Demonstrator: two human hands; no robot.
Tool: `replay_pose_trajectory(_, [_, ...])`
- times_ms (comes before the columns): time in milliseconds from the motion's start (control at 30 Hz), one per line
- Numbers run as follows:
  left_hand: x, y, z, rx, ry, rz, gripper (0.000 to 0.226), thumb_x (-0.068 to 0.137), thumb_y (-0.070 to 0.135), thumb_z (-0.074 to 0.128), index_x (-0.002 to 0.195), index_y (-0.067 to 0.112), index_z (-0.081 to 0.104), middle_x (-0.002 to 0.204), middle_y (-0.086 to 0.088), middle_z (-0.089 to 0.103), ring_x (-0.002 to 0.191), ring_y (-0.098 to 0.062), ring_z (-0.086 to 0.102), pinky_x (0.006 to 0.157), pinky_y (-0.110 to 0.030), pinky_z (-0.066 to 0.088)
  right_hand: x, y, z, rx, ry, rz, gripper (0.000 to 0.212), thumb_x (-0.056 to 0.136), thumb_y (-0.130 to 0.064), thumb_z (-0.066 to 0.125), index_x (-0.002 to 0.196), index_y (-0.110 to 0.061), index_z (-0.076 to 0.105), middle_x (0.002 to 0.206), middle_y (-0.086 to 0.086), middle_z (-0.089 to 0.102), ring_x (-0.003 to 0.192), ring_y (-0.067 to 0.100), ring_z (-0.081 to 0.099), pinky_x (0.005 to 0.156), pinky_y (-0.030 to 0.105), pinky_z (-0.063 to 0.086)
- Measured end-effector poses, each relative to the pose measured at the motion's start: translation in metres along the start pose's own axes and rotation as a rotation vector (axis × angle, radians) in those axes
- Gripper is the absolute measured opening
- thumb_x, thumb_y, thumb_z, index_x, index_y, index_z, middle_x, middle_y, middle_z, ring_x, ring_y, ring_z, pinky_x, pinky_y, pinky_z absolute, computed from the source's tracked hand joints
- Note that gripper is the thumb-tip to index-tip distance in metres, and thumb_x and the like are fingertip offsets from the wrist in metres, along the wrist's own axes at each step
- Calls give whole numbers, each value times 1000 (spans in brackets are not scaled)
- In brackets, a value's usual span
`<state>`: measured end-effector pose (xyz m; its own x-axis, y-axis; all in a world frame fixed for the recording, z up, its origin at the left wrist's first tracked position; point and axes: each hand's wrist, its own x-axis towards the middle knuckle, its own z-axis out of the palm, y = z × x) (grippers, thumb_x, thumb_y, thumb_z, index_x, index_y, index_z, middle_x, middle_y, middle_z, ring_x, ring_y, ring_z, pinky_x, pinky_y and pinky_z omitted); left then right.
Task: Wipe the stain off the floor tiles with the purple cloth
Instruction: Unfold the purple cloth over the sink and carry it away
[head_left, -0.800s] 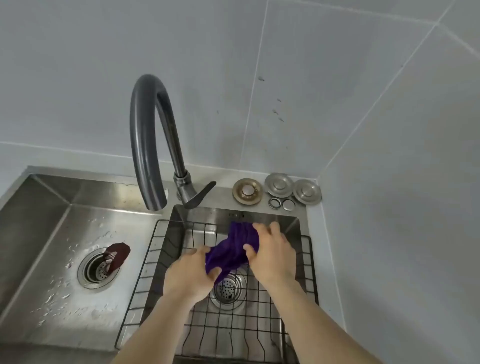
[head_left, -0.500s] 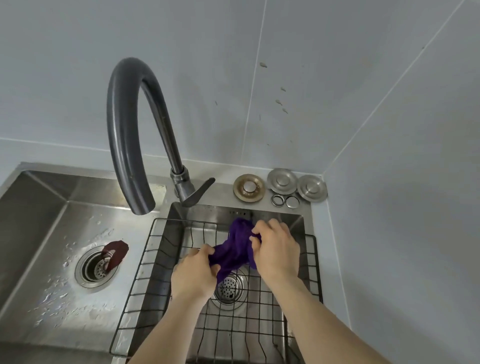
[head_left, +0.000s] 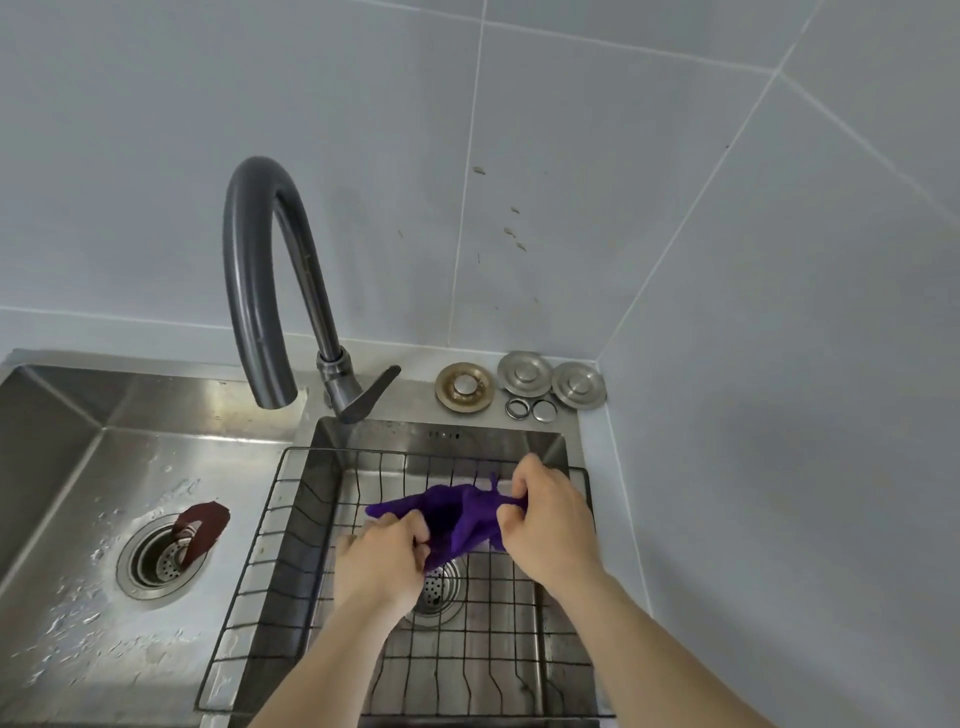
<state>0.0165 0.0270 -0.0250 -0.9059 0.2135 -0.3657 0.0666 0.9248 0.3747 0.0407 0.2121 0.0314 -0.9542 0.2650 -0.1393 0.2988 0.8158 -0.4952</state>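
Head camera shows both hands over the right sink basin (head_left: 545, 441), each closed on an end of the purple cloth (head_left: 462, 519). Half a second ago the cloth was bunched tight between them; now the left hand (head_left: 382, 564) and right hand (head_left: 545, 525) have drawn apart and the cloth is stretched out above the wire rack (head_left: 291, 519) and the drain (head_left: 436, 587). That reads as wringing finished or nearly so, with the floor wiping not yet started. No water runs from the dark gooseneck faucet (head_left: 260, 270). No brand, label or writing is legible anywhere.
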Motion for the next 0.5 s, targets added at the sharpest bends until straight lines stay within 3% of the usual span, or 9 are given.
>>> replay_pose_trajectory(100, [-12, 1, -1, -52, 110, 60, 10, 99, 29, 44, 105, 27, 51, 101, 8, 62, 98, -21, 60, 91, -37, 39, -14, 8, -2, 5, -37, 30, 47, 84, -16, 70, 125, -27, 48, 104, -5, 61, 92, 14, 60, 74, 29, 54])
replay_pose_trajectory(167, [-18, -2, -11, -93, 164, 62, 9, 101, 26, 38, 105, 24, 46, 90, 4, 65, 78, -22, 57, 77, -36, 40, -22, 12, -2, -49, -82, 19, 62, 85, -16, 71, 141, -30, 48, 119, -2, 63, 106, 18, 62, 83, 32, 58])
replay_pose_trajectory(233, [-25, -6, -28, -127, 191, 97, 5, 103, 26, 35, 102, 26, 40, 81, 5, 61, 68, -22, 55, 70, -36, 40, -29, 9, -7, -74, -117, 19, 54, 87, -13, 67, 137, -30, 58, 119, 0, 66, 102, 19, 64, 81, 32, 58])
replay_pose_trajectory(333, [-43, -9, -60, -173, 242, 193, 11, 104, 25, 35, 95, 32, 34, 84, 6, 57, 71, -22, 60, 67, -40, 49, -46, -6, -23, -87, -102, 9, 29, 90, -8, 59, 108, -23, 76, 98, 0, 70, 81, 14, 58, 67, 27, 52])
replay_pose_trajectory(400, [-59, -9, -86, -167, 287, 248, 8, 104, 25, 37, 97, 30, 38, 86, 6, 57, 71, -15, 61, 67, -39, 54, -60, -19, -37, -79, -41, -17, 25, 91, -8, 60, 103, -22, 76, 94, -2, 60, 82, 13, 54, 67, 25, 48])
replay_pose_trajectory(500, [-94, -9, -125, -122, 315, 295, 9, 104, 18, 39, 108, 24, 44, 91, 7, 55, 76, -9, 59, 68, -31, 54, -90, -43, -61, -55, 68, -42, 23, 92, -12, 64, 107, -25, 74, 106, 0, 55, 96, 18, 59, 80, 31, 53])
